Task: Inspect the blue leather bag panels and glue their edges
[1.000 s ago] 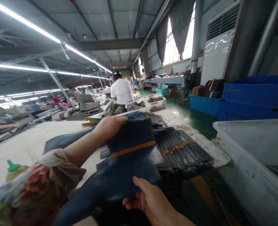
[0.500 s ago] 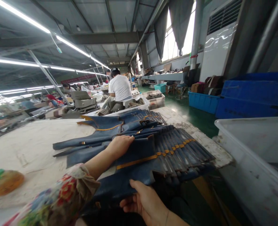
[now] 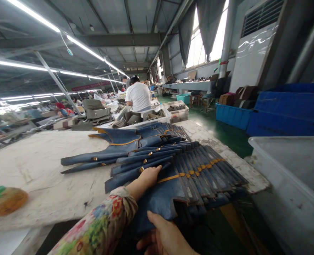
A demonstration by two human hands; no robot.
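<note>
Right hand [image 3: 169, 233] cut by the bottom edge — grip unclear, bottle [image 3: 6, 202] cropped far left, bin [image 3: 284, 194] cropped lower right, banner [image 3: 89, 86] upper left unreadable.

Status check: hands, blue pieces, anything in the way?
Left hand on blue pieces, right hand at their near edge, thumb on top. Pieces fanned, overlapping. Green-capped bottle off left, apart from both hands.

A loose floral sleeve [image 3: 101, 226] fills the lower middle of the frame, its pale ground printed with red and pink blossoms, green foliage and blue patches. It ends in a crumpled beige cuff [image 3: 130, 202] near the left hand [image 3: 147, 177]. That hand and the right hand [image 3: 169, 234] are bare.
</note>
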